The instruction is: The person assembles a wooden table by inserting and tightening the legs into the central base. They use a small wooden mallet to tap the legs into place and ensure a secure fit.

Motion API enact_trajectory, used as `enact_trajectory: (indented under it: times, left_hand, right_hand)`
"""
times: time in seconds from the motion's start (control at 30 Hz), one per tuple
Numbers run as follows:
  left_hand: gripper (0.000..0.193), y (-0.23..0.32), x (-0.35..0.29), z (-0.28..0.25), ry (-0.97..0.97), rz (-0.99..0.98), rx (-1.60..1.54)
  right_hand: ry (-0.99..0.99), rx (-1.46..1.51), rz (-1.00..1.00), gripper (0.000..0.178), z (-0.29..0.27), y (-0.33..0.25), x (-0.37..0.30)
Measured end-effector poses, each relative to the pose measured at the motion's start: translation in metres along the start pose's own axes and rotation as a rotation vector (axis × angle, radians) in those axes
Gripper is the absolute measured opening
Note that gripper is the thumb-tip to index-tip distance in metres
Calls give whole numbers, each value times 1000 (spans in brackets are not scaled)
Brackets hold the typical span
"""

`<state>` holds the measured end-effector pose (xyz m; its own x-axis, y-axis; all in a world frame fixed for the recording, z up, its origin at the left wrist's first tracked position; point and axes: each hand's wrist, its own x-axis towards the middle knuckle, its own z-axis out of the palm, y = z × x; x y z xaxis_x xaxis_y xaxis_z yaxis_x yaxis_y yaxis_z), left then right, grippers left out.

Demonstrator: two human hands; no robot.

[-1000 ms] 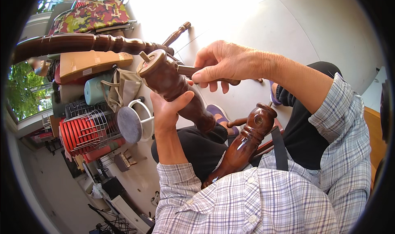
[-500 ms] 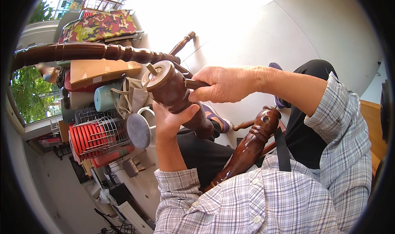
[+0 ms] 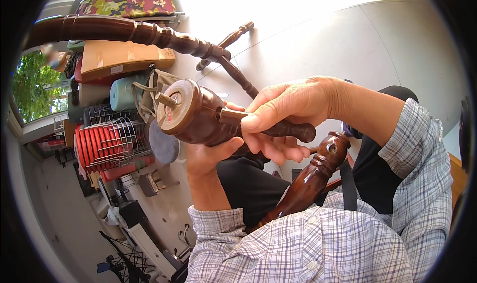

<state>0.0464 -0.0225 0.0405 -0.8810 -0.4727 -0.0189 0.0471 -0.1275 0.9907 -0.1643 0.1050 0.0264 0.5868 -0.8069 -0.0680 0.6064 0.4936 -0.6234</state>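
Observation:
My left hand [image 3: 206,161] is closed around a thick turned wooden post [image 3: 206,115], dark brown. The post's pale flat end faces left, with a threaded bolt [image 3: 166,100] sticking out of it. My right hand [image 3: 290,106] pinches a short turned wooden spindle [image 3: 293,131] between thumb and fingers, the other fingers loosely bent. One squared end of the spindle meets the post's side at a dark slot; how deep it sits I cannot tell. Its rounded knob end points right. A second glossy turned post [image 3: 303,178], with a round hole near its top, leans across my lap.
A curved dark wooden rail [image 3: 109,29] with turned spindles [image 3: 238,76] arches across the upper left. Behind it are a cardboard box [image 3: 121,59], a blue bin [image 3: 123,93], a wire rack of red items [image 3: 107,146] and a round grey seat [image 3: 164,142].
My right hand has turned and loosened around the spindle, so its knob end now shows. The post has shifted left and lies more level. The view has shifted a little.

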Motion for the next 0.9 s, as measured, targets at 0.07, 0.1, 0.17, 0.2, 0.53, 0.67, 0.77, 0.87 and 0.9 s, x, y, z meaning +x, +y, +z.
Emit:
enact_trajectory:
  times: [0.07, 0.1, 0.17, 0.2, 0.53, 0.67, 0.77, 0.87, 0.9]
  left_hand:
    - [74, -5, 4, -5, -61, 24, -87]
    - [74, -4, 3, -6, -36, 12, -75]
    - [74, 1, 2, -5, 9, -12, -49]
    - [69, 1, -1, -3, 78, -12, -77]
    - [57, 0, 9, -1, 281, -155, 52]
    - [58, -2, 6, -2, 255, -106, 29]
    - [56, 1, 6, 3, 285, -82, -5]
    - [54, 5, 7, 1, 243, -82, -7]
    - [53, 4, 7, 0, 250, -114, -1]
  right_hand:
    - [-118, 208, 26, 41, 2, 1, 3]
    - [-95, 171, 8, 41, 3, -1, 4]
    - [-46, 93, -36, 42, 3, -6, 5]
    - [45, -167, -38, 37, 4, -13, 3]
    - [714, -1365, -291, 52, -1, -4, 16]
    - [362, -386, -164, 63, 0, -18, 6]
    - [198, -208, -170, 53, -13, -20, 5]
    - [337, -491, -210, 45, -12, -19, 8]
    - [429, -644, -229, 43, -8, -17, 10]
